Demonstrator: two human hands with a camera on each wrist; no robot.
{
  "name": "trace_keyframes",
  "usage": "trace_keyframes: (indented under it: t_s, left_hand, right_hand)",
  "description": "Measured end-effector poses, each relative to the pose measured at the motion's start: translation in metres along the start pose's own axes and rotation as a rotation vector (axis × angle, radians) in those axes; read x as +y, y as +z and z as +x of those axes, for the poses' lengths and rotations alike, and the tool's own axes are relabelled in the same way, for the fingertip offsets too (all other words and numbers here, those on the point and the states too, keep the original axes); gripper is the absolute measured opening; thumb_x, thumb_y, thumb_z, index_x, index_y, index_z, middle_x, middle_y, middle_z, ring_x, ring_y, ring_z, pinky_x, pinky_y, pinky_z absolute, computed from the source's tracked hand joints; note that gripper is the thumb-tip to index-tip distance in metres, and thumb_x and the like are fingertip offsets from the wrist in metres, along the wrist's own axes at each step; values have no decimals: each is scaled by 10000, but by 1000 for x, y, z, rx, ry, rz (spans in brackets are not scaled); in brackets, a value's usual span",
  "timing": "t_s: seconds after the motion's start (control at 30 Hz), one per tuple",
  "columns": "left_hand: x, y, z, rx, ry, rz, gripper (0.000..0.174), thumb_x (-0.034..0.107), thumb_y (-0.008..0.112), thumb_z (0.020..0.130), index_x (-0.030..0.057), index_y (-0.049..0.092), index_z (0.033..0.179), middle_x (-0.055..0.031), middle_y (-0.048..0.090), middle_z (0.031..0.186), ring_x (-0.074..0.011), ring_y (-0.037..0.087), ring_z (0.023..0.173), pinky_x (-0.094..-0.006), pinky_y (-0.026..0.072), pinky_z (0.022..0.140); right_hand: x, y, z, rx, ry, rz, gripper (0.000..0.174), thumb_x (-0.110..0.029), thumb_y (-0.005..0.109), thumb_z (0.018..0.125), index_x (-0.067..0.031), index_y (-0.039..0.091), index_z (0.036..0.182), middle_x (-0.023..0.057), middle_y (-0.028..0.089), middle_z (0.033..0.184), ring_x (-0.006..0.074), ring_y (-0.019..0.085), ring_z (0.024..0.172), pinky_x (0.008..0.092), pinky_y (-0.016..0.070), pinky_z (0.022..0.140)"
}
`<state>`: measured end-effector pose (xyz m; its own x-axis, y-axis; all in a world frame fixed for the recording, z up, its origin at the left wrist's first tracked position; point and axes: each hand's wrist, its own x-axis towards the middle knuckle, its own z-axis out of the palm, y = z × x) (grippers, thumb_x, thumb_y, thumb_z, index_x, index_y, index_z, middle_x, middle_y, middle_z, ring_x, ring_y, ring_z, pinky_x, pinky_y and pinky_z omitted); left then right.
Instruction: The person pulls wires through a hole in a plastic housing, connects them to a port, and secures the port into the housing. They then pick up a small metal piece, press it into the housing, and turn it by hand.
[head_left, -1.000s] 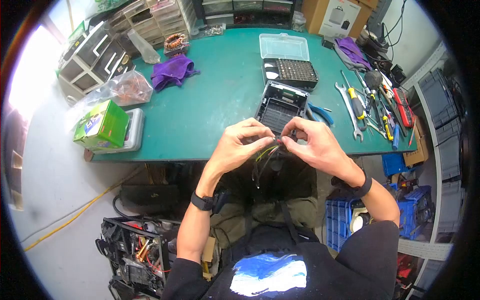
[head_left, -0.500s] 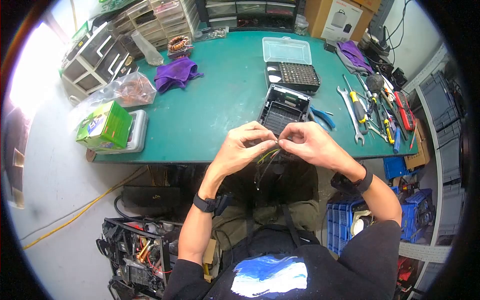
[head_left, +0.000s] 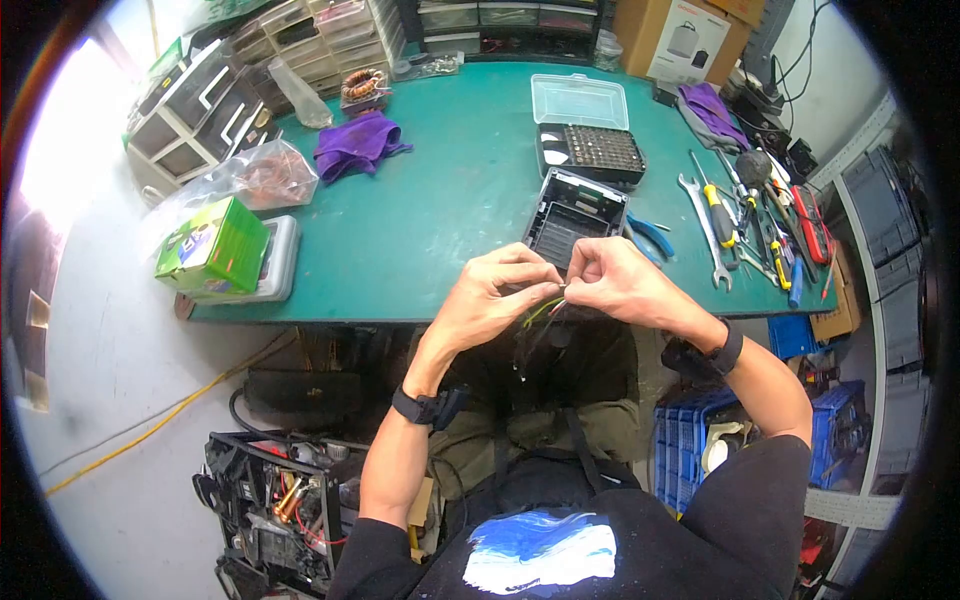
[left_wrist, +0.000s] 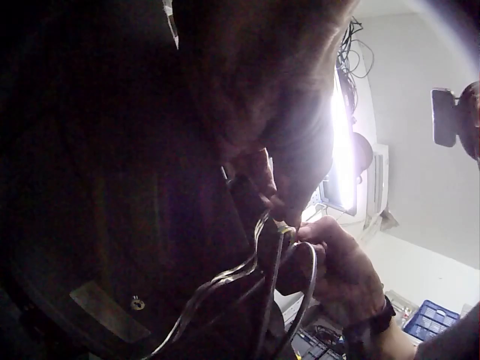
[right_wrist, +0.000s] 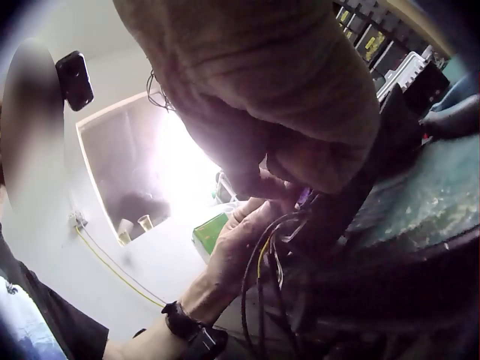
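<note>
The fingers (head_left: 537, 271) of the left hand (head_left: 488, 298) are curled inward, with thumb and forefinger pinching the upper ends of a bundle of thin wires (head_left: 540, 312). The right hand (head_left: 622, 284) meets it fingertip to fingertip, its fingers likewise curled and pinching the same wire ends from the other side. The bundle includes yellow-green, red and dark strands. It is held just over the near edge of the surface (head_left: 440, 200), and its loose length hangs below that edge above the person's lap. Both wrist views confirm several strands running down from the pinch point. Directly behind the hands, close to the near edge, a black housing (head_left: 570, 212) lies with its open side up. Blue-handled pliers (head_left: 652, 233) lie just beside it, and a wrench (head_left: 703, 228) lies nearer the right edge among other hand tools. An open bit case (head_left: 590, 150) sits behind the housing. A purple cloth (head_left: 357, 141) lies toward the far left corner, and a green box (head_left: 207, 248) stands at the left edge.
</note>
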<state>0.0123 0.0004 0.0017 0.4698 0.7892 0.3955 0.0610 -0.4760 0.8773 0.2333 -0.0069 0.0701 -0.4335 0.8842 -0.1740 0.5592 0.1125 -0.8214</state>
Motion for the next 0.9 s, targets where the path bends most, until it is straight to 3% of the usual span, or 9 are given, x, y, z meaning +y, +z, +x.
trace_keyframes:
  t_s: [0.07, 0.13, 0.47, 0.9]
  left_hand:
    - [0, -1, 0, -17, -30, -15, 142, 77, 754, 894, 30, 772, 1026, -79, 696, 960, -187, 662, 889, -314, 530, 799]
    - [0, -1, 0, -22, -17, -15, 143, 80, 754, 894, 29, 770, 1027, -78, 696, 957, -189, 661, 897, -317, 530, 803]
    - [-1, 0, 1, -45, 6, -34, 146, 82, 767, 887, 22, 772, 1020, -71, 707, 950, -174, 650, 918, -308, 518, 824]
    - [-2, -1, 1, -48, 26, 3, 148, 86, 773, 885, 22, 771, 1019, -65, 703, 951, -172, 653, 911, -309, 523, 817]
  right_hand:
    - [0, 1, 2, 2, -9, 3, 151, -123, 688, 827, -1, 600, 807, -53, 489, 588, 24, 402, 553, 257, 302, 494]
    - [3, 0, 2, 13, -31, -11, 245, -188, 730, 810, 27, 615, 787, 5, 507, 571, 61, 438, 543, 298, 357, 486]
    - [5, 1, -2, 41, -101, -40, 209, -123, 739, 802, 29, 594, 796, 6, 467, 555, 59, 413, 537, 301, 332, 467]
    - [6, 1, 0, 54, -117, -117, 213, -100, 758, 797, 32, 594, 834, 27, 480, 578, 74, 423, 563, 303, 379, 490]
